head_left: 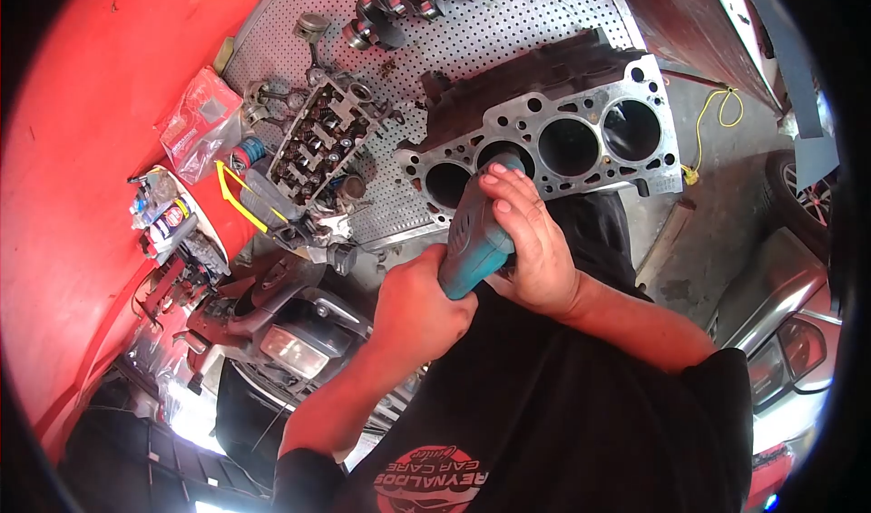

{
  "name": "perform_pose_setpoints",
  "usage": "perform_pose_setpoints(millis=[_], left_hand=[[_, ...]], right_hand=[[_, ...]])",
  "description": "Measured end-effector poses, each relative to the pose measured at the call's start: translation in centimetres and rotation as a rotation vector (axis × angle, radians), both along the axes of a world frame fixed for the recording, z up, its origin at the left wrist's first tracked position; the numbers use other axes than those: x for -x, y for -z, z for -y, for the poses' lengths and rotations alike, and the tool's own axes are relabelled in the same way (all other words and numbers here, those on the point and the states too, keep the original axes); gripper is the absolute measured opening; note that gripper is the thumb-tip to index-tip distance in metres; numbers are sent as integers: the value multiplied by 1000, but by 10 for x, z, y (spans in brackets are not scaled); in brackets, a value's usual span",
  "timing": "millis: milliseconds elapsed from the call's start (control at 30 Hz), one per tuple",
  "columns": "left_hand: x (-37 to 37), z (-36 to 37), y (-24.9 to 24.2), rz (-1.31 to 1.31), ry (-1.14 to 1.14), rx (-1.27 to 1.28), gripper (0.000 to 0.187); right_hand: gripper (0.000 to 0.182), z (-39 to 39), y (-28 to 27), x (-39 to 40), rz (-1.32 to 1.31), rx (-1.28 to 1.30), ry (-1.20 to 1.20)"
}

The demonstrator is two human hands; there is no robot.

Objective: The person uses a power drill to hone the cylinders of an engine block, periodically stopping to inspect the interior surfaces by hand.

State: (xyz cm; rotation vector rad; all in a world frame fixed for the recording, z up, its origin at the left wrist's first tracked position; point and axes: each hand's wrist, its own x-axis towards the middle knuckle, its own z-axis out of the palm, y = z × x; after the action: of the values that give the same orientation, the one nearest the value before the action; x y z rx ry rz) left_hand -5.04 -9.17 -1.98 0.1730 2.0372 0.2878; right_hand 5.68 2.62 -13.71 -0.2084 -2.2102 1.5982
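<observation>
One teal, long-bodied power tool [478, 248] mid-frame: left hand [419, 302] clamped round its handle, right hand [533, 241] wrapped nearer its nose, long axis slanting up-right toward the grey metal four-bore engine block [544, 114].

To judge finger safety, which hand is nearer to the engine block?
Right. The right hand is close to the engine block; the left hand holds the green tool farther from it.

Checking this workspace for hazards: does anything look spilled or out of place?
Yes, mildly. A thin yellow cord lies loosely looped on the gray floor right of the dark engine block with a bright metal face and might trip someone. Small dark crumbs litter the perforated silver metal tabletop. No liquid spill stands out.
</observation>
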Motion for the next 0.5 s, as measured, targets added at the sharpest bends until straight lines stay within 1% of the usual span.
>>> perform_pose_setpoints(millis=[33,167,267,300,400,433,500], left_hand=[[0,-2,1,8,-8,9,32],[-1,-6,9,-27,-11,-25,30],[2,-17,11,-7,-52,-11,28],[2,-19,13,-8,-54,-2,27],[6,-23,18,-14,-56,11,25],[8,-22,21,-12,-52,8,25],[6,-15,24,-40,-22,-6,26]], right_hand=[[84,0,-1,0,13,24,-1],[90,5,-4,2,86,98,46],[90,5,-7,4,186,141,62],[93,5,-5,4,177,150,69],[97,3,-7,7,265,144,63],[94,-2,-7,4,305,156,25],[87,-25,-14,-4,310,33,17]])
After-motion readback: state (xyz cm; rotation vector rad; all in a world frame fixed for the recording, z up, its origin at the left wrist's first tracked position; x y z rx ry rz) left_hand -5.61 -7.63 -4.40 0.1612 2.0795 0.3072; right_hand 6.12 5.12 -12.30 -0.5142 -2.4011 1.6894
